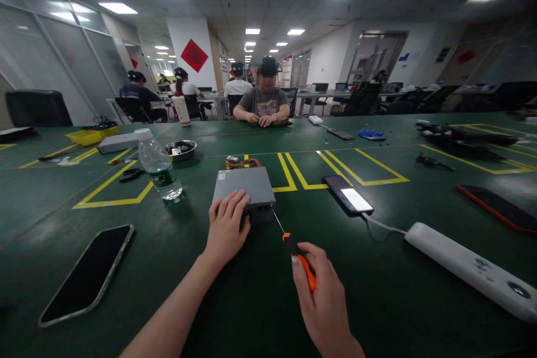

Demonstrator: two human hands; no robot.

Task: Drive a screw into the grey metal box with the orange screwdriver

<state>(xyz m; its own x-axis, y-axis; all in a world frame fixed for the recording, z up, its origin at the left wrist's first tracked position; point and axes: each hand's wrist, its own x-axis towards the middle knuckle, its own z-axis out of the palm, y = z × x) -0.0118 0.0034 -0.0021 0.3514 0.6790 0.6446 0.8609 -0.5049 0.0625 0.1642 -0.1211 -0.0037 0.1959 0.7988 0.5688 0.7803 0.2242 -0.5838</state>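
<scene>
A grey computer power supply (pixel 255 180) lies on the green table in front of me, its cable bundle (pixel 243 163) at the far side. My left hand (pixel 229 221) grips its near left part, fingers over the top and thumb down on the front face. In my right hand (pixel 322 285) is a screwdriver with an orange and black handle (pixel 288 241). Its thin shaft points up and left, and the tip meets the near right corner of the power supply. Whether the tip sits in a screw is too small to tell.
Left of the power supply stand a water bottle (pixel 157 165) and a metal bowl (pixel 181 150); a phone (pixel 88 274) lies nearer. On the right are a plugged-in phone (pixel 347 194), a white power strip (pixel 465 268) and a red-edged phone (pixel 499 207). A person (pixel 267 100) sits opposite.
</scene>
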